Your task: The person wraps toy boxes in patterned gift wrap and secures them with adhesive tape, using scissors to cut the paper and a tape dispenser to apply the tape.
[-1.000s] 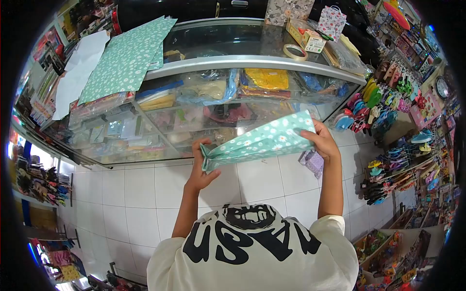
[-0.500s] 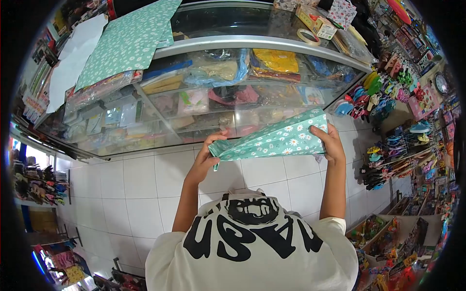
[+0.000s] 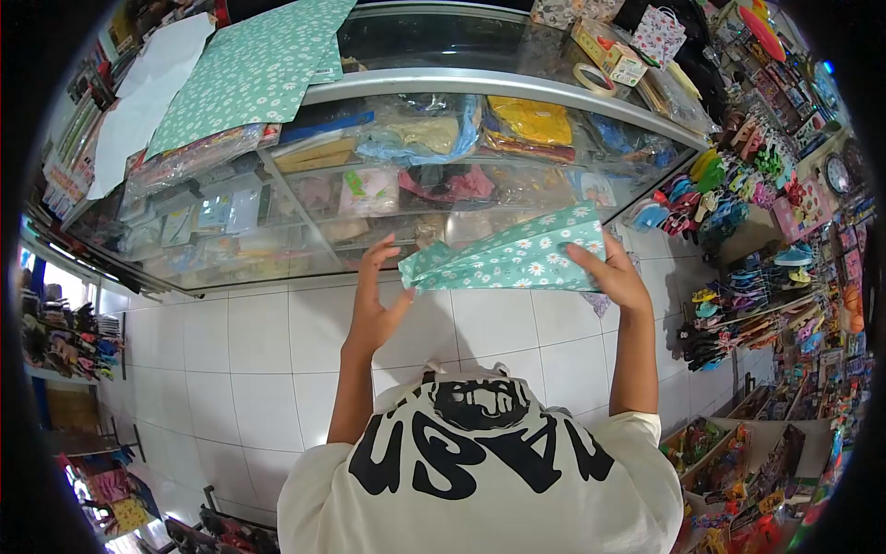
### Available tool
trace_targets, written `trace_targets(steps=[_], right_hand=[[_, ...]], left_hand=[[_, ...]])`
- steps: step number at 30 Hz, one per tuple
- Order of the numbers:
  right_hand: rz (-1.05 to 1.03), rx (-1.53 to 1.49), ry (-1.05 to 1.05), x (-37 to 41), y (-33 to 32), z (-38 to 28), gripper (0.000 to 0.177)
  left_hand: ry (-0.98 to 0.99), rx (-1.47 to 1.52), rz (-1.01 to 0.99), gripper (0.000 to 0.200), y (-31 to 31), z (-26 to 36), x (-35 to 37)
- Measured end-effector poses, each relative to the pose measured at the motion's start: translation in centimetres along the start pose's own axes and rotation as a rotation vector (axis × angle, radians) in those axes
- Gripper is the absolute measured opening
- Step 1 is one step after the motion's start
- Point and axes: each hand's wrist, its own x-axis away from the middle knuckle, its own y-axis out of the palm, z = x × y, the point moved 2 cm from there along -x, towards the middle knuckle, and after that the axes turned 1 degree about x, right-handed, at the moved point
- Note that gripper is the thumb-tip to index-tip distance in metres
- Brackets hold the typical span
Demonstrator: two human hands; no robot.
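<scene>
A piece of green daisy-print paper (image 3: 517, 254), creased lengthwise into a tapering, bag-like shape, is held in the air in front of the glass counter. Its wide right end is gripped by my right hand (image 3: 620, 275), the thumb lying on the printed face and the other fingers behind. My left hand (image 3: 377, 300) is at the narrow, folded left end, with thumb and fingers spread apart. The left thumb tip comes right to the paper's lower corner, and the fingers stand off to its left.
The glass counter (image 3: 406, 85) holds packaged goods. On top lie a larger daisy-print sheet (image 3: 249, 69), white paper (image 3: 148, 88), a tape roll (image 3: 593, 79) and a small box (image 3: 609, 51). Slippers (image 3: 711, 180) hang at right. Something purple-patterned (image 3: 597, 303) shows below my right hand.
My left hand has let go of the paper's narrow end and spread its fingers. The paper and my right hand have shifted slightly left and up in view.
</scene>
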Motion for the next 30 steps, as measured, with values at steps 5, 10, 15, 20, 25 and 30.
trace_targets(steps=[5, 10, 15, 20, 25, 30], right_hand=[[-0.104, 0.011, -0.061, -0.2, -0.1, -0.8, 0.034], [-0.034, -0.02, -0.013, 0.3, -3.2, -0.3, 0.036], [0.072, -0.196, 0.067, 1.1, -6.4, 0.9, 0.04], [0.093, -0.239, 0.087, 1.7, -8.6, 1.8, 0.042], [0.001, 0.012, -0.084, 1.8, -8.7, 0.3, 0.039], [-0.184, 0.374, -0.413, -0.6, -4.8, -0.2, 0.033]], left_hand=[[0.083, -0.437, -0.089, 0.06, 3.2, 2.0, -1.9], [-0.026, -0.449, -0.2, 0.054, 5.0, -0.4, -2.4], [0.049, -0.396, -0.191, 0.055, 6.9, 0.5, -3.2], [0.049, -0.382, -0.257, 0.059, 8.2, 0.8, -3.9], [0.087, -0.423, -0.23, 0.082, 9.9, 3.5, -4.7], [0.317, -0.354, -0.157, 0.098, 14.8, 9.8, -7.5]])
